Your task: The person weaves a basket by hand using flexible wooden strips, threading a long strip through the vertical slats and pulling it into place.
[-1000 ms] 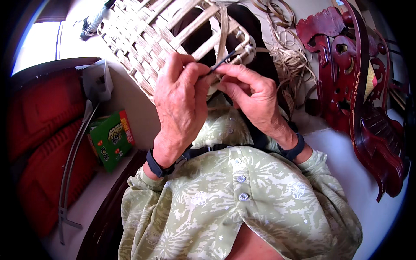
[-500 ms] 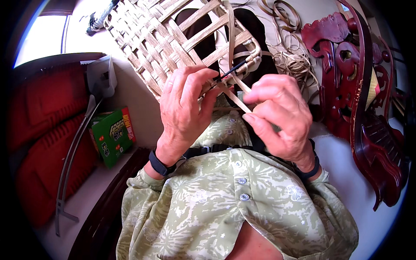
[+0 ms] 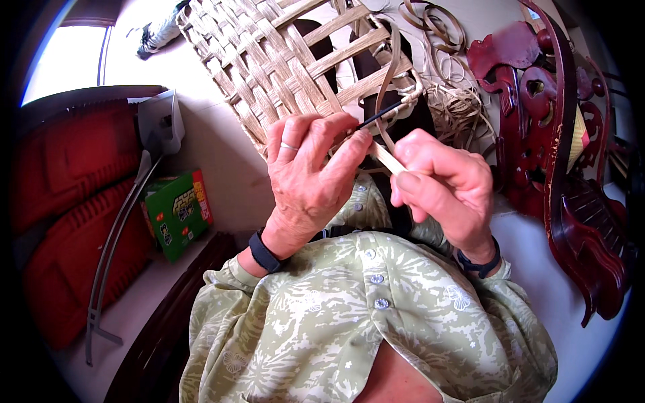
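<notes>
A panel (image 3: 269,64) of flat tan strips, woven in an open lattice on a frame, leans in front of me over my dark trousers. My left hand (image 3: 306,151), a ring on one finger, is closed at the panel's near corner, thumb and forefinger pinching its edge. A thin black rod (image 3: 381,115) sticks out from those fingertips along the edge; how it is fixed is hidden. My right hand (image 3: 447,181) pinches a pale flat strip (image 3: 388,159) between thumb and fingers. The strip is stretched from the left fingertips. A brown strip (image 3: 392,74) loops over the panel's right side.
Coiled strips (image 3: 443,30) and a tangle of thin strips (image 3: 460,111) lie beyond the panel on the right. A carved dark red wooden chair (image 3: 561,168) stands at the right. On the left are red cushions (image 3: 80,221), a green box (image 3: 178,215) and a grey metal stand (image 3: 111,258).
Both hands and the panel have shifted a little to the right. The strip's two separate lengths now run closer together at my right fingers. The brown loop now hangs further right.
</notes>
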A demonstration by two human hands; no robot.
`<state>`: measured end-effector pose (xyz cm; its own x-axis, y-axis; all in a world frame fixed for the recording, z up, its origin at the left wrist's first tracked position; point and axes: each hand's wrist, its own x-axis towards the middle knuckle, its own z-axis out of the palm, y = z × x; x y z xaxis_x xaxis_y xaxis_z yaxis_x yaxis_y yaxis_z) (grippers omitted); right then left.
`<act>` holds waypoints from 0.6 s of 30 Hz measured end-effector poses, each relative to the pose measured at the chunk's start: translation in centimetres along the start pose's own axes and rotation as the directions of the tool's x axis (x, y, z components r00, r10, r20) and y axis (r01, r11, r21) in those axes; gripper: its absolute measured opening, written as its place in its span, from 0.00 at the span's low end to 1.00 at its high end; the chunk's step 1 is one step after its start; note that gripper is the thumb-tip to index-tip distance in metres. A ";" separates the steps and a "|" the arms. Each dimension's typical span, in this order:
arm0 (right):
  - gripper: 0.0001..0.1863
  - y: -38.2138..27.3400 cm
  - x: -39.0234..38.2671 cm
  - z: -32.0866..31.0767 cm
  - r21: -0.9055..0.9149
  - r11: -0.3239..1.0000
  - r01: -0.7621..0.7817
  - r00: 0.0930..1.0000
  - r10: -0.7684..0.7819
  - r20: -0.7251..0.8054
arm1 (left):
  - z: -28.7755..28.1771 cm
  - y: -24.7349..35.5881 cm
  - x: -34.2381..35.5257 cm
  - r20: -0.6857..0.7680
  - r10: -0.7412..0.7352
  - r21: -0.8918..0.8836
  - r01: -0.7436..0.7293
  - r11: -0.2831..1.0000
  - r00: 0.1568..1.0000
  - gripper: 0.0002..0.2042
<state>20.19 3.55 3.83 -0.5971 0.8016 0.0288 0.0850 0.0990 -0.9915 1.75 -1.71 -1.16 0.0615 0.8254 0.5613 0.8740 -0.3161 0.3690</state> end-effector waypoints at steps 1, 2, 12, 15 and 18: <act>0.09 0.0 -0.1 -0.3 0.001 0.998 0.065 0.998 -0.065 0.017 | 0.1 -0.1 0.1 -0.008 0.018 0.026 -0.018 1.000 1.000 0.11; 0.09 -0.3 -0.2 -0.4 -0.002 0.994 0.111 0.993 -0.111 0.041 | 0.2 0.1 0.2 -0.015 0.037 0.050 -0.036 0.998 0.999 0.12; 0.15 -5.6 -1.3 -10.7 0.026 0.941 0.338 0.454 -0.187 0.871 | 1.2 -1.3 1.1 0.085 0.090 0.035 -0.093 0.995 0.992 0.09; 0.14 -3.9 -5.6 -11.8 -0.019 0.925 -0.379 0.876 0.365 0.316 | 1.1 -1.5 1.5 0.081 0.075 -0.026 -0.073 0.997 0.994 0.10; 0.08 4.2 -7.0 -10.6 -0.198 0.839 -0.506 0.809 0.383 -0.446 | 1.7 -0.9 2.1 0.088 0.078 -0.044 -0.075 0.996 0.993 0.11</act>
<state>33.12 4.62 0.82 -0.0953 0.9492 -0.2998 0.5318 -0.2061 -0.8214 1.90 1.06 -1.58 0.1720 0.8359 0.5212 0.8447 -0.3974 0.3585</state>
